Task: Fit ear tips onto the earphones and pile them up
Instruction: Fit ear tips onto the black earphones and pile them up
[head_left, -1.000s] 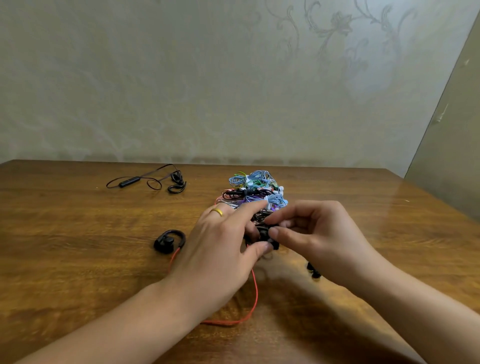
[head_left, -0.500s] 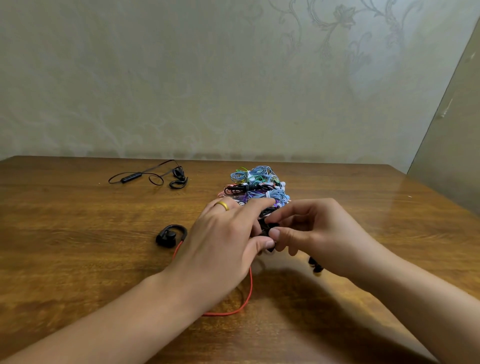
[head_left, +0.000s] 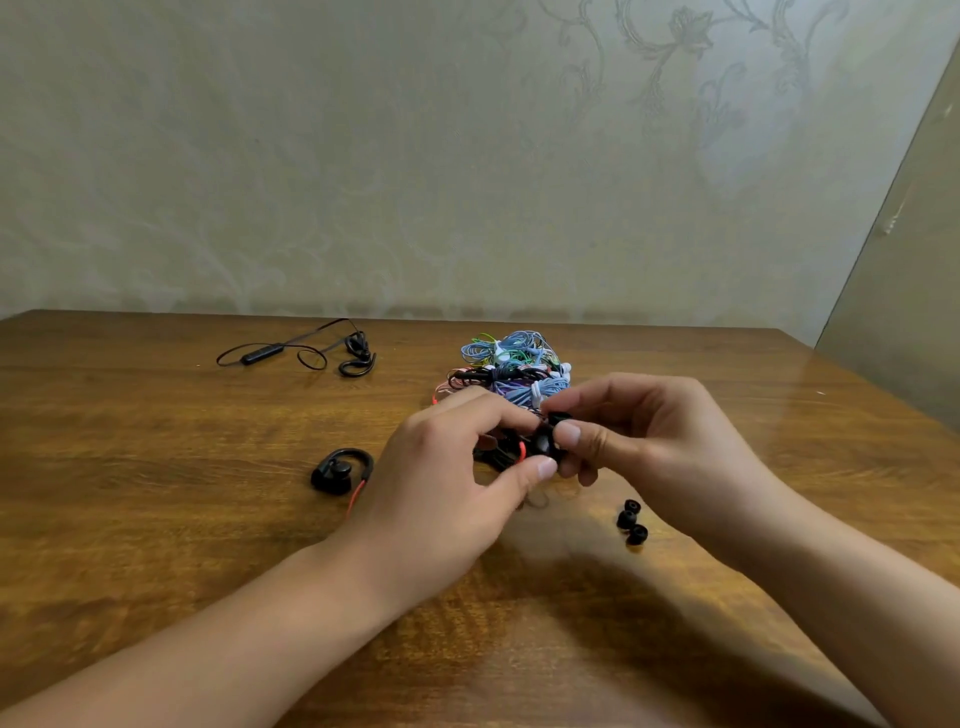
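We pinch a black earbud (head_left: 543, 444) between left hand (head_left: 447, 483) and right hand (head_left: 649, 441); three ear tips (head_left: 629, 521) lie just right of the grip.

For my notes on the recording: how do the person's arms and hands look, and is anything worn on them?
Both forearms are bare as far as the frame shows; no sleeve, watch or glove is visible. The left hand and the right hand show short, unpainted nails. No ring can be seen on either hand in this picture.
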